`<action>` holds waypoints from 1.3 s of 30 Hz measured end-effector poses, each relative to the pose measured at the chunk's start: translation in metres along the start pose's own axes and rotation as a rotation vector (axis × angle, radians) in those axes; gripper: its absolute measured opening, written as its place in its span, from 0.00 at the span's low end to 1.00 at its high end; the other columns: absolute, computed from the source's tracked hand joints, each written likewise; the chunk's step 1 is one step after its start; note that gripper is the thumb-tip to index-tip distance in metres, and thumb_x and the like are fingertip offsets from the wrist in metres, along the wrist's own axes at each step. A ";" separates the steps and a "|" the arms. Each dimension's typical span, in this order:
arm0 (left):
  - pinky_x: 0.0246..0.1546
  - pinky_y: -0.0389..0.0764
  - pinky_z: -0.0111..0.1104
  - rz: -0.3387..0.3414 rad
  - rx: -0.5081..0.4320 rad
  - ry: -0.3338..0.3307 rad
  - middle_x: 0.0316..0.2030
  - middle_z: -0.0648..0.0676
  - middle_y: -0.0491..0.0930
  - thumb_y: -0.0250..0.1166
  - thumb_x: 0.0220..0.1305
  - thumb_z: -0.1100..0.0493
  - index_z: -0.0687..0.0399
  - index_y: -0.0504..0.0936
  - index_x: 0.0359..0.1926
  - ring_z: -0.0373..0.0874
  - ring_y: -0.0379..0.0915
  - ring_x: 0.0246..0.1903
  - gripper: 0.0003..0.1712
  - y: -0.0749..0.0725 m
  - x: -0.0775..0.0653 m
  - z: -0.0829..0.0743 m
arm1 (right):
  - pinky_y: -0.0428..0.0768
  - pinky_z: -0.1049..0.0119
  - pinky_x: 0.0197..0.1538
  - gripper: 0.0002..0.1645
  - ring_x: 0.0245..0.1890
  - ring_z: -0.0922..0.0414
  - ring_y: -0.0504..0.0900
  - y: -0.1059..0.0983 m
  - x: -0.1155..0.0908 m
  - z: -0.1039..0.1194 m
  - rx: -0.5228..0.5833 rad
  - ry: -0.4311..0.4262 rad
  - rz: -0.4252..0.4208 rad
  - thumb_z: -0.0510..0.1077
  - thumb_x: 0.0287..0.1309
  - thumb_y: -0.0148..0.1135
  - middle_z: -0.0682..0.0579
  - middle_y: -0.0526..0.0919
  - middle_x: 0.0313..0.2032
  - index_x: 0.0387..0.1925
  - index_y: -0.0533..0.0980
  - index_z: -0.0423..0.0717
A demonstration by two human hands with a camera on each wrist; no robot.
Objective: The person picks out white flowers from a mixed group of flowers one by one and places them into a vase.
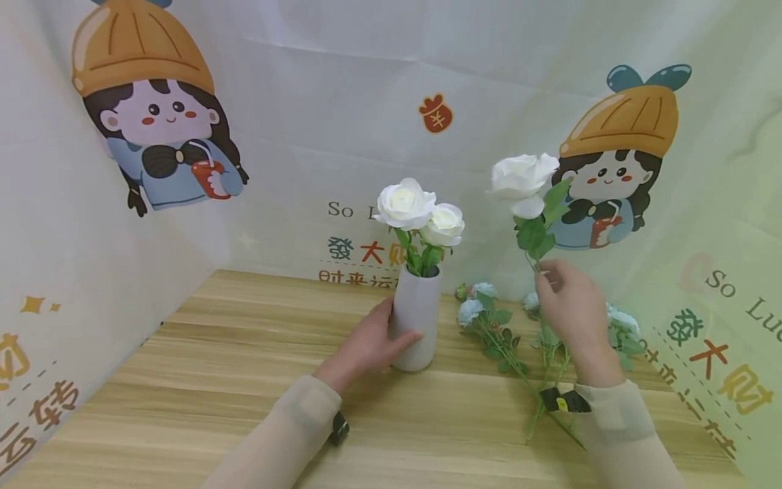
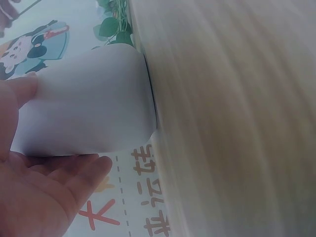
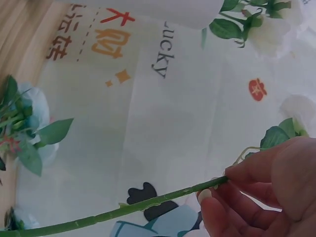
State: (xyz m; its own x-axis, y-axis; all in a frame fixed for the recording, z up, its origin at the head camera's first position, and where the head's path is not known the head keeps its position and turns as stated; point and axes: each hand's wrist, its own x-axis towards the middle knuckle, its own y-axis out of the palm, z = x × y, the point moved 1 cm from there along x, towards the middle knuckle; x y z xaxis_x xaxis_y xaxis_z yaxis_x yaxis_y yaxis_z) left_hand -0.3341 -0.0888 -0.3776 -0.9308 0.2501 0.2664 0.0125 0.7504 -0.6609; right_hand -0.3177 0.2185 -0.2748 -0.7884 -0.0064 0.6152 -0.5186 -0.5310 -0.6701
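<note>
A white vase [image 1: 417, 319] stands upright on the wooden table, with two white roses [image 1: 406, 205] rising from its mouth. My left hand [image 1: 373, 339] grips the vase low on its body; in the left wrist view the thumb and fingers lie on opposite sides of the vase [image 2: 94, 101]. To the right, my right hand [image 1: 577, 316] holds up another white rose [image 1: 524, 180], its bloom higher than those in the vase. The right wrist view shows thumb and fingertips pinching its green stem [image 3: 123, 210], which runs on below the hand.
Pale blue flowers [image 1: 470, 312] with long green stems lie on the table [image 1: 244, 380] right of the vase, partly behind my right hand. A printed cloth backdrop [image 1: 305, 102] with cartoon figures and lettering surrounds the table at the back and sides.
</note>
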 end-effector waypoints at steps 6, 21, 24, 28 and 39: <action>0.63 0.68 0.48 -0.002 0.003 -0.001 0.67 0.62 0.63 0.66 0.66 0.40 0.62 0.53 0.74 0.51 0.62 0.62 0.50 0.000 0.000 0.001 | 0.79 0.42 0.41 0.17 0.41 0.45 0.80 -0.004 0.000 0.021 0.079 -0.041 -0.059 0.45 0.72 0.53 0.40 0.84 0.42 0.54 0.78 0.39; 0.63 0.69 0.48 -0.003 0.005 -0.001 0.66 0.62 0.63 0.66 0.65 0.39 0.62 0.53 0.74 0.50 0.62 0.62 0.50 0.001 0.002 0.002 | 0.76 0.86 0.30 0.12 0.28 0.62 0.82 -0.006 0.003 0.062 0.290 -0.190 -0.320 0.41 0.66 0.64 0.49 0.87 0.36 0.49 0.82 0.40; 0.62 0.69 0.48 -0.007 0.005 0.007 0.66 0.61 0.64 0.66 0.65 0.39 0.61 0.53 0.74 0.50 0.62 0.61 0.50 0.002 0.002 0.002 | 0.79 0.84 0.31 0.10 0.27 0.66 0.81 -0.006 0.002 0.069 0.396 -0.211 -0.366 0.38 0.65 0.65 0.49 0.86 0.35 0.46 0.82 0.38; 0.62 0.69 0.47 -0.012 0.009 0.017 0.65 0.61 0.65 0.66 0.66 0.40 0.62 0.53 0.74 0.49 0.63 0.61 0.49 0.002 0.003 0.003 | 0.81 0.80 0.34 0.07 0.30 0.65 0.81 -0.009 -0.001 0.084 0.560 -0.263 -0.442 0.30 0.62 0.64 0.44 0.85 0.35 0.42 0.81 0.31; 0.62 0.69 0.47 -0.007 0.017 -0.006 0.66 0.61 0.64 0.65 0.65 0.39 0.61 0.53 0.74 0.50 0.62 0.61 0.50 0.002 0.002 0.003 | 0.85 0.70 0.38 0.02 0.35 0.52 0.83 -0.020 -0.015 0.115 0.897 -0.379 -0.485 0.18 0.59 0.58 0.37 0.83 0.35 0.34 0.72 0.17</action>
State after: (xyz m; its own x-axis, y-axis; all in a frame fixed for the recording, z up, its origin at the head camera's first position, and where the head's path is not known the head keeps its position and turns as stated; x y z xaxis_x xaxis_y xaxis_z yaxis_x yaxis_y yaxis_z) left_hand -0.3369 -0.0886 -0.3808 -0.9330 0.2410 0.2673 -0.0005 0.7419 -0.6705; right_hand -0.2578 0.1321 -0.2227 -0.3316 0.1913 0.9238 -0.1952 -0.9720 0.1312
